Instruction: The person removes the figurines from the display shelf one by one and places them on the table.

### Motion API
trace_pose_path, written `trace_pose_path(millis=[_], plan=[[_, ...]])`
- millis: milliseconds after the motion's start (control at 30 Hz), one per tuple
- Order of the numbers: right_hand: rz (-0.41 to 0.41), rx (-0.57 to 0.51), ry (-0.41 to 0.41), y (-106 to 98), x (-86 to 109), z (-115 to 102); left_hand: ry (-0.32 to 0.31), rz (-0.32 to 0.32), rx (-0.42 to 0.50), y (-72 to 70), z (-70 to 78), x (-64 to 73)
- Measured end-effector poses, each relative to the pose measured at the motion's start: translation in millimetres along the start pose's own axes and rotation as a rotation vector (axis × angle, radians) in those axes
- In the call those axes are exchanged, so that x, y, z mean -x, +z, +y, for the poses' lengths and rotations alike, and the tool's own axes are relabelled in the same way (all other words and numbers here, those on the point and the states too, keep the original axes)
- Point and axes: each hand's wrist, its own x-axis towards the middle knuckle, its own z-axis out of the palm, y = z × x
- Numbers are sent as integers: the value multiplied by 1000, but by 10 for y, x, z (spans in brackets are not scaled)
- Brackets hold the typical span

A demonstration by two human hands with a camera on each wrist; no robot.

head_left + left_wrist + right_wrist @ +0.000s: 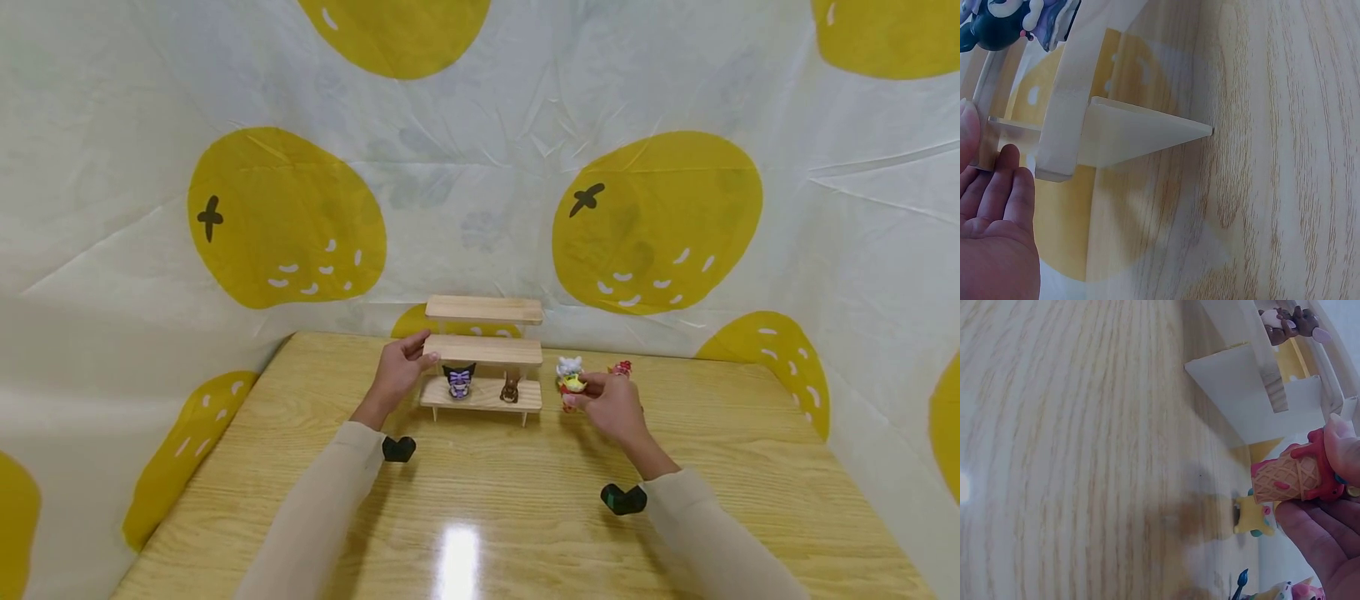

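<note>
A three-tier wooden display stand stands against the cloth backdrop. My left hand pinches the left end of its middle tier, thumb above and fingers beneath in the left wrist view. On the bottom tier sit a black-and-purple figurine and a small brown figurine. Right of the stand, my right hand holds an ice-cream-cone figurine with a waffle base and red coating, just above the table. Behind it is a white figurine; a red-topped figurine is partly hidden by the hand.
The wood-grain table runs up to a white cloth backdrop printed with yellow fruit. Dark pieces hang by both wrists. In the right wrist view, a yellow-bodied figurine stands close behind the cone.
</note>
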Motion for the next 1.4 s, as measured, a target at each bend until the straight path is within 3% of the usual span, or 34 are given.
trace_pose_path(millis=[233,1400], plan=[[-2,1,22,29,-3,29,-5,-1,4,-4,9,-7],[57,47,-17,124,9,140,-10,11,-7,7,25,5]])
